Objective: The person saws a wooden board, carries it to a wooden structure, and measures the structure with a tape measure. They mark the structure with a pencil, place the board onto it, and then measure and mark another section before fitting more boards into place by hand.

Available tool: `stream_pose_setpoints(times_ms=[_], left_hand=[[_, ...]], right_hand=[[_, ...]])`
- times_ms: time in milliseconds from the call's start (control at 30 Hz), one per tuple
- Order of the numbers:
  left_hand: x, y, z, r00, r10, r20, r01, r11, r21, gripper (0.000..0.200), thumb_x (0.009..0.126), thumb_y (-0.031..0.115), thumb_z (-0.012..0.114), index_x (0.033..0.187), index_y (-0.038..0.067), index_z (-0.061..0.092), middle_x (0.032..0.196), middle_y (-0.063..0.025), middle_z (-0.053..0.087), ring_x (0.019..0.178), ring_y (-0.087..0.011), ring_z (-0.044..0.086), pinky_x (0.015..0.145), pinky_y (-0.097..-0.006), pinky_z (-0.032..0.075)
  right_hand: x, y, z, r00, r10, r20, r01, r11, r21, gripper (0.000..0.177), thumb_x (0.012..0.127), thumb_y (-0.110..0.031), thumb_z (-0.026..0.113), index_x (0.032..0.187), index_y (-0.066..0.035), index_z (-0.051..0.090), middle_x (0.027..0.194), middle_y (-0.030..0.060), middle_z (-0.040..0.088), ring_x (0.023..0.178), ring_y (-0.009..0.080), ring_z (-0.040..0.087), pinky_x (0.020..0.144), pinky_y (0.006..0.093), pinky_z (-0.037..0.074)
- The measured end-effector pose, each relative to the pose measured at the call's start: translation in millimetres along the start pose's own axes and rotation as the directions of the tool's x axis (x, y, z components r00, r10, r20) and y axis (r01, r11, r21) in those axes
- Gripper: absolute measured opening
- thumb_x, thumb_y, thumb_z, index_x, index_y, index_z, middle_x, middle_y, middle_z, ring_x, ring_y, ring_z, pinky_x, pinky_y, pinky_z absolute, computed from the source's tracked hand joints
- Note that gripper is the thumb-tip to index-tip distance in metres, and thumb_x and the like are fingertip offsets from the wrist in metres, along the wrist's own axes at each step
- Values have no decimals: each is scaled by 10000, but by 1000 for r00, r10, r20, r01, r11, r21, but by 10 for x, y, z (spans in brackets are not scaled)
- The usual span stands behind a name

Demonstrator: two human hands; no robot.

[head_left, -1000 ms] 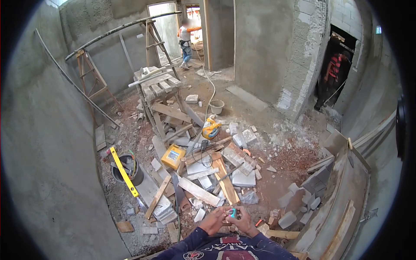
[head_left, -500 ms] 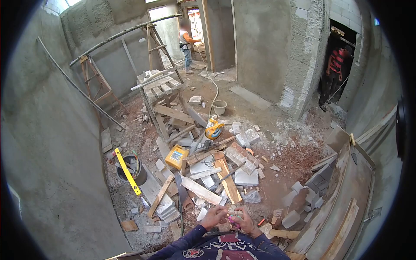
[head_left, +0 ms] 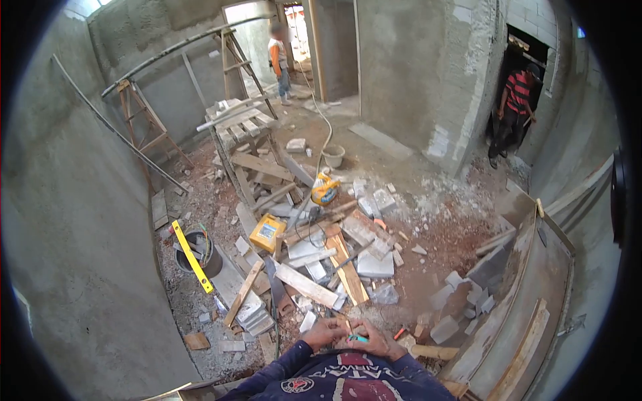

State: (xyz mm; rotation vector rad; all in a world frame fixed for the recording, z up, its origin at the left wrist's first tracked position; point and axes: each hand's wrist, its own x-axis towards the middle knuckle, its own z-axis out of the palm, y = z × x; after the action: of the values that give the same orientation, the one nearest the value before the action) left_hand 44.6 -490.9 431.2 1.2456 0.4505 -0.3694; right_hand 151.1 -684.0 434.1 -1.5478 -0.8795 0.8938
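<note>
Standing at the bottom centre of the frame, the person holds both hands together just above a navy shirt (head_left: 348, 377). The right hand (head_left: 376, 341) has its fingers clenched round a small teal object (head_left: 358, 338), which sits between the two hands. The left hand (head_left: 322, 332) has its fingers curled in against the same object; whether they grip it cannot be told.

Just beyond the hands, the floor carries a heap of wooden planks (head_left: 346, 267) and grey blocks (head_left: 374, 265). Left of the heap, a yellow spirit level (head_left: 192, 256) lies tilted across a black bucket (head_left: 202, 260). A yellow canister (head_left: 267, 232) rests near the frame centre, with a yellow bag (head_left: 326, 189) and a white bucket (head_left: 333, 156) farther back. A wooden trestle (head_left: 235, 123) stands upper left of centre.

At the top, one person in an orange and white top (head_left: 276, 59) stands in a doorway. At the upper right, another person in a red striped shirt (head_left: 515, 93) stands in a dark opening.
</note>
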Motion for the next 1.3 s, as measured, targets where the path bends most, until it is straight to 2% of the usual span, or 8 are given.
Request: stream_pose_setpoints(times_ms=[67,200,233,400,567,633,967,1300], left_hand=[[-59,75,-11,991,21,-133,-21,1000,2,133,896,177,697,967,73,655,750,24,628,592,-56,545,555,-203,430],[-92,191,-143,998,61,-20,-63,991,-120,113,902,155,688,965,74,641,756,32,613,614,-52,542,575,-199,437],[-123,212,-127,999,45,-14,-47,985,-168,118,902,159,691,966,75,638,776,31,615,630,-52,546,580,-205,442],[-51,147,-80,999,24,45,-10,958,-288,203,889,187,717,1025,79,614,863,19,623,719,-62,584,613,-226,484],[13,55,42,999,23,46,-14,984,-179,173,906,184,700,999,72,606,783,30,609,639,-58,545,568,-210,442],[31,40,61,999,34,-18,-34,999,-5,191,898,191,707,1001,69,602,773,32,604,636,-51,539,563,-211,437],[174,-237,-4,987,152,53,-152,988,-1,183,859,16,667,1027,56,604,778,60,581,654,-29,524,594,-188,425],[115,-79,67,997,64,-47,-58,993,101,255,893,234,694,1092,77,663,803,42,630,685,-41,546,581,-205,436]], right_hand=[[-33,-70,-95,997,71,18,-69,994,-79,536,817,-341,763,1188,-42,519,968,120,689,922,193,630,837,341,493],[-134,-141,-165,972,213,102,-181,949,-259,406,866,-353,690,1117,-37,648,1001,65,693,931,152,629,844,306,486],[-127,-129,-147,974,208,84,-197,972,-129,364,888,-375,661,1045,-48,688,842,72,679,795,151,632,752,308,500],[-76,130,-80,973,228,18,-229,973,36,296,922,-309,608,963,-29,696,799,50,668,742,118,605,695,288,481],[-64,222,-96,975,222,14,-222,975,-24,312,896,-304,574,922,-14,685,779,89,646,724,168,594,684,330,462],[-80,221,-72,979,202,-5,-201,978,-55,323,887,-310,567,918,-10,682,785,104,643,727,186,594,686,340,460],[-40,77,-133,976,217,-30,-219,963,-155,361,882,-340,560,933,-3,679,835,148,646,775,241,616,730,360,468],[-70,196,-130,981,189,-41,-193,971,-139,363,899,-345,568,977,-10,685,892,155,660,819,250,635,759,361,479]])
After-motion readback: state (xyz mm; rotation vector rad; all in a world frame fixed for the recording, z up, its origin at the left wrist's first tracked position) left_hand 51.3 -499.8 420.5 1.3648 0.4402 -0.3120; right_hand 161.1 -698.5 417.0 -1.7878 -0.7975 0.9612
